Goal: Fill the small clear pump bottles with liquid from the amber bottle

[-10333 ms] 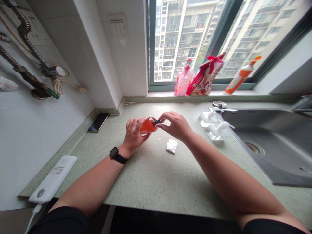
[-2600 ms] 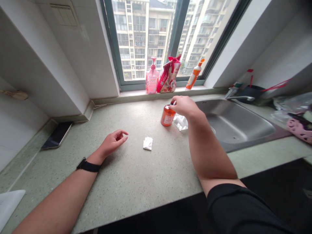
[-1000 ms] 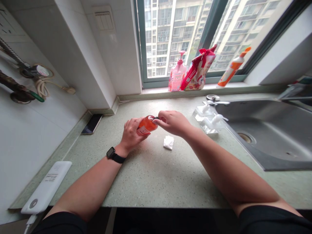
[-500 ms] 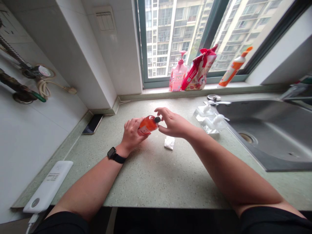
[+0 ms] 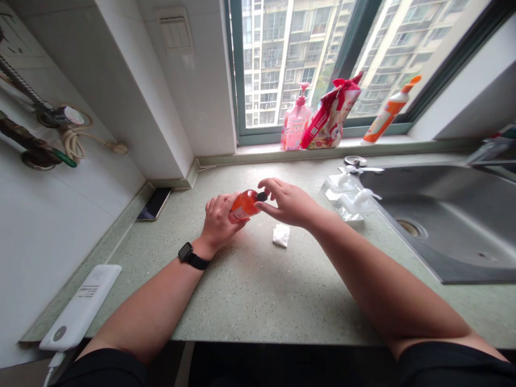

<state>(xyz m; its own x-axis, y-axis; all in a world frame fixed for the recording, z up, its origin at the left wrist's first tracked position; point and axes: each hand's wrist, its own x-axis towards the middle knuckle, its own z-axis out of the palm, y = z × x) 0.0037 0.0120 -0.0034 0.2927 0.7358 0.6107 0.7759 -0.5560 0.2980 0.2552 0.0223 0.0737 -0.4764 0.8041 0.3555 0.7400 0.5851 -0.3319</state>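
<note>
An orange-red bottle with a pale label is tilted, its black cap toward the right. Wrapped round the bottle's body is my left hand, which wears a black watch at the wrist. My right hand is at the cap, thumb on its lower side and fingertips curled at its upper side. A small folded white tissue lies on the counter below my right hand.
Two clear pump bottles stand by the steel sink at right. A phone and a white power bank lie at left. The sill holds a pink pump bottle, a red bag and an orange-white bottle.
My right thumb has moved up onto the cap, and the fingers have closed in around it. My left hand and the bottle have stayed nearly still.
</note>
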